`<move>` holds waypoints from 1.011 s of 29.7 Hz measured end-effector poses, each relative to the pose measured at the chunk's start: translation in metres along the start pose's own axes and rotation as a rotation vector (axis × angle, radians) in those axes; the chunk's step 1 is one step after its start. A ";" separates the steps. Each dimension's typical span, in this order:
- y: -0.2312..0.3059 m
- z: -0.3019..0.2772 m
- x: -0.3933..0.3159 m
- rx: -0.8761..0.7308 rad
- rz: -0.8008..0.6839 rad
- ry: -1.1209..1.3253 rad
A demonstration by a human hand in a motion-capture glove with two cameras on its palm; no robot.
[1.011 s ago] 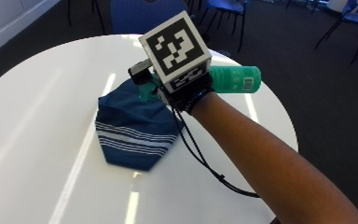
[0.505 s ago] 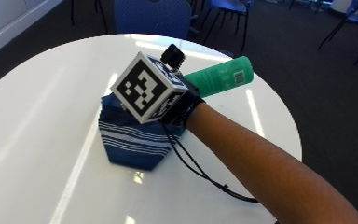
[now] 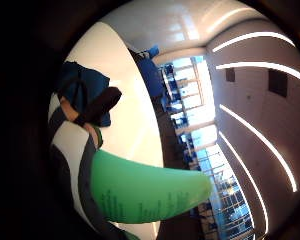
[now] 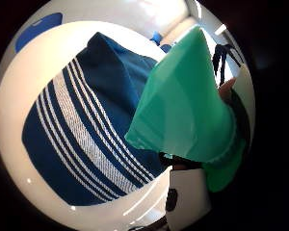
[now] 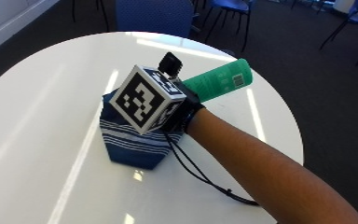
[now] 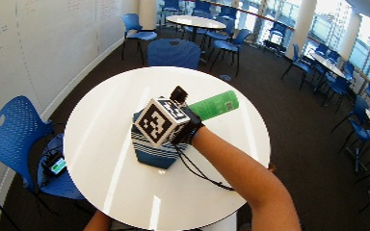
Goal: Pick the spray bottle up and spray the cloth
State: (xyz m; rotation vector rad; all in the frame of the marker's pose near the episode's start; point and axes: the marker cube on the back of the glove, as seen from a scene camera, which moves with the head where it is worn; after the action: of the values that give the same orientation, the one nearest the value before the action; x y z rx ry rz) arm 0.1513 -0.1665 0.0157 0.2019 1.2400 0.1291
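A folded dark blue cloth with white stripes [image 5: 132,144] lies near the middle of the round white table [image 5: 42,93]. My gloved right hand [image 5: 186,115] hovers right over it and grips a green spray bottle [image 5: 219,83]. The bottle is tilted, its base pointing up and away from the cloth, and its head is hidden under my hand. In the thumb side palm view the green bottle [image 4: 183,110] sits close above the striped cloth [image 4: 72,139]. The little finger side palm view shows the bottle's body [image 3: 145,192] with the cloth [image 3: 80,90] beyond it.
Blue chairs stand around the table: one at the far side [image 5: 154,16] and one at the left [image 6: 15,130] with a small device on a seat beside it. Bare tabletop [image 6: 108,178] lies on all sides of the cloth.
My hand has turned over the cloth, tipping the bottle from lying level to slanting with its base raised. The cloth has stayed in place.
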 end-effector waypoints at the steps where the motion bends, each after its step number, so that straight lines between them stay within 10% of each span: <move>1: 0.000 0.000 -0.001 0.001 -0.002 0.001; 30: -0.037 -0.056 0.052 0.230 0.366 -0.649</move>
State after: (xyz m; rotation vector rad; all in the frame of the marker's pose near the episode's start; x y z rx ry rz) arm 0.1150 -0.1876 -0.0579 0.6193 0.5586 0.2163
